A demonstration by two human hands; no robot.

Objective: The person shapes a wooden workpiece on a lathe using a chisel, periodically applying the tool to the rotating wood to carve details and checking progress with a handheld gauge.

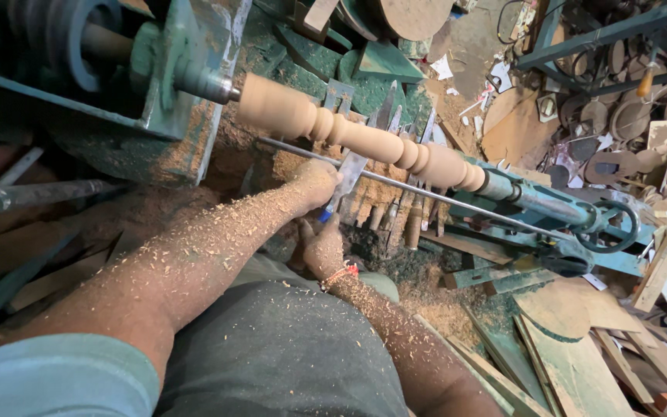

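Workpiece: turned wooden spindle [364, 139], beads and coves cut, mounted between green headstock [171, 69] and tailstock [550, 208] of the lathe.
Tool rest: thin steel bar [426, 193] running just in front of the spindle.
Left hand [314, 181]: closed over the chisel [349, 174] blade, pressing it on the bar.
Right hand [324, 249]: wrapped around the chisel's handle end, probably blue; orange thread at the wrist.
Chisel tip: at the spindle's mid section; contact hard to tell.
Spare chisels [395, 216]: racked below the spindle.
Sawdust: coats both forearms.
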